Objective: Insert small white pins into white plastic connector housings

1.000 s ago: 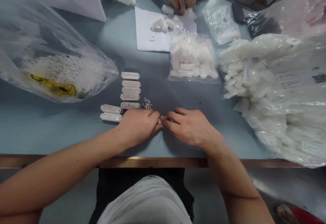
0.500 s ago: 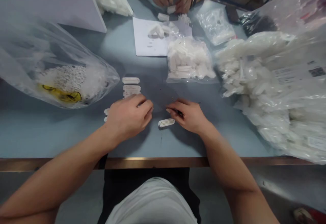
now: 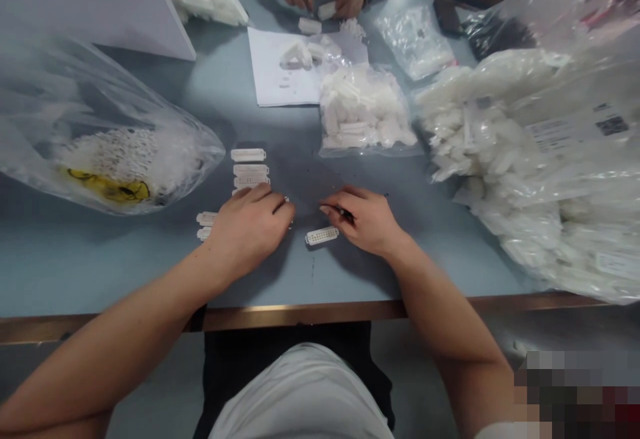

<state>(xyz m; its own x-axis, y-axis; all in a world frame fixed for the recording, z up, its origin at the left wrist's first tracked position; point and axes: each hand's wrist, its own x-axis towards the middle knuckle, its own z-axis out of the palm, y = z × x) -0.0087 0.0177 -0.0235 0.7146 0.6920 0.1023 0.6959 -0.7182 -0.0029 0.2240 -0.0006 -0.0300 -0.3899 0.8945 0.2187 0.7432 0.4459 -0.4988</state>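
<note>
Connector housing (image 3: 322,236): white plastic, pin-hole rows, flat near R hand (image 3: 363,220).

You get soft, fairly bright light from above the table (image 3: 125,266), faint shadows around your right hand (image 3: 363,222), glare on the bag (image 3: 520,186) at its right, stretched picture edges, and a pixelated patch (image 3: 575,392) below its near right corner.

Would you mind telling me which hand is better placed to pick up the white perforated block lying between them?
Probably the right hand: its fingertips sit right by the white perforated block, though it pinches a small dark tool. The left hand lies a little farther off.
</note>
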